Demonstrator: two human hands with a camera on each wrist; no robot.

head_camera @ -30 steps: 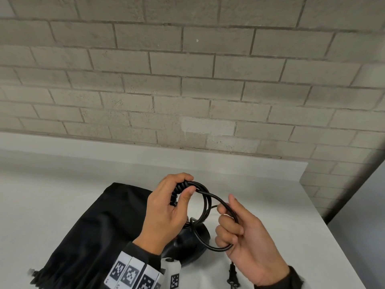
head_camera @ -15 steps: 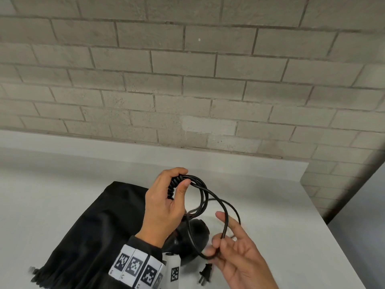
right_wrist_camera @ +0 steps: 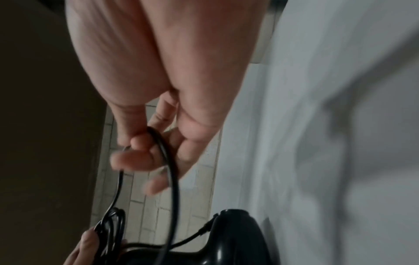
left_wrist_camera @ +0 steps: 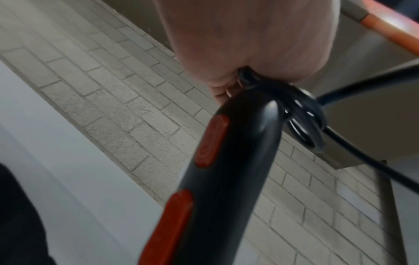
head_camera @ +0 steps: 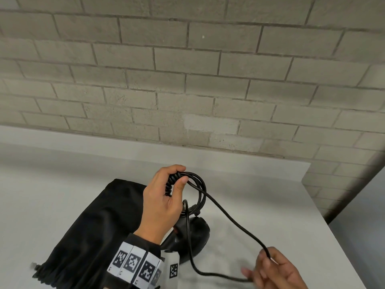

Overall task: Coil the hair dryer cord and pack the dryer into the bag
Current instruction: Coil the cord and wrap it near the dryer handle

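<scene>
A: Any writing? 
B: None readable, only square code tags on the left sleeve.
A: Hands?
B: Left hand gripped the coiled cord above the dryer; right hand pinched a loop near the table's right edge.
A: Bag?
B: Black bag lay just left of the dryer, brick wall behind.
A: Wrist views?
B: Left wrist alone showed the red buttons.
</scene>
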